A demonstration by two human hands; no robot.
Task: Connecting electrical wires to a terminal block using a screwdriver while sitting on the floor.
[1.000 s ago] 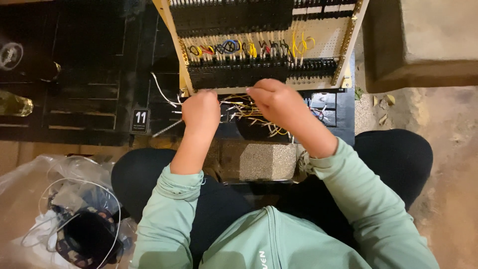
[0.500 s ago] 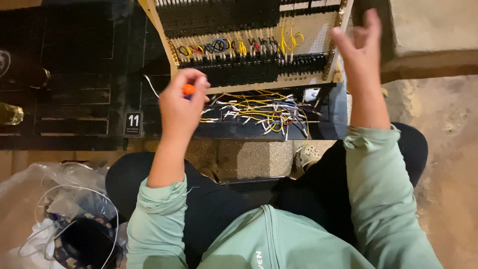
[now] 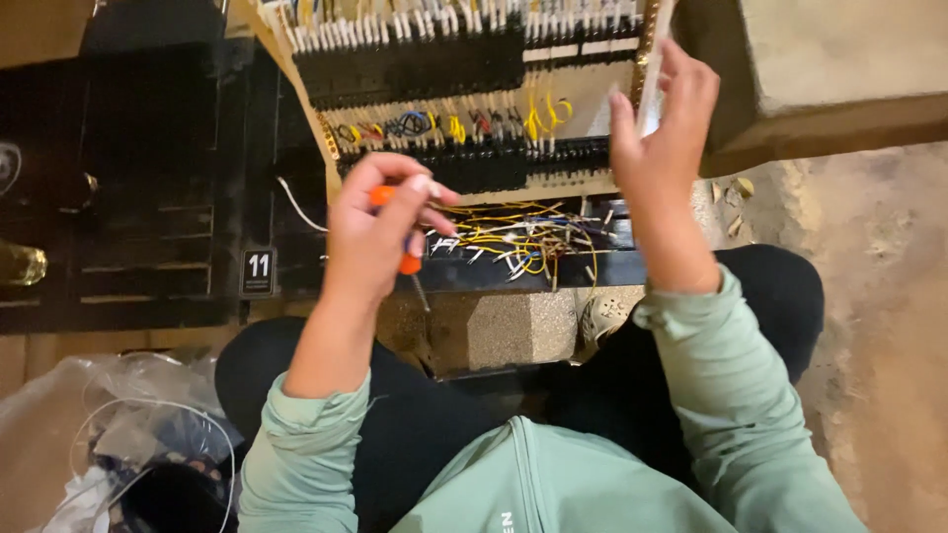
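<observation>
My left hand (image 3: 375, 232) is closed around an orange-handled screwdriver (image 3: 407, 265), its metal tip pointing down just below the fist. A beige terminal panel (image 3: 474, 89) with black connector strips and short yellow, red and blue wires stands open in front of me. My right hand (image 3: 662, 138) grips the panel's right edge, fingers wrapped over the brass-coloured side rail (image 3: 647, 59). Beneath the panel lies a tangle of loose yellow and white wires (image 3: 523, 242), right of my left hand.
A black cabinet (image 3: 148, 178) with a small white number plate (image 3: 259, 271) fills the left. A concrete block (image 3: 504, 331) sits under the wires between my knees. A clear plastic bag with cables (image 3: 118, 444) lies at lower left. A concrete ledge (image 3: 839, 69) is upper right.
My right hand left the wire tangle and rose to the panel's right edge, which it now grips. My left hand lifted and turned the screwdriver so its tip points down.
</observation>
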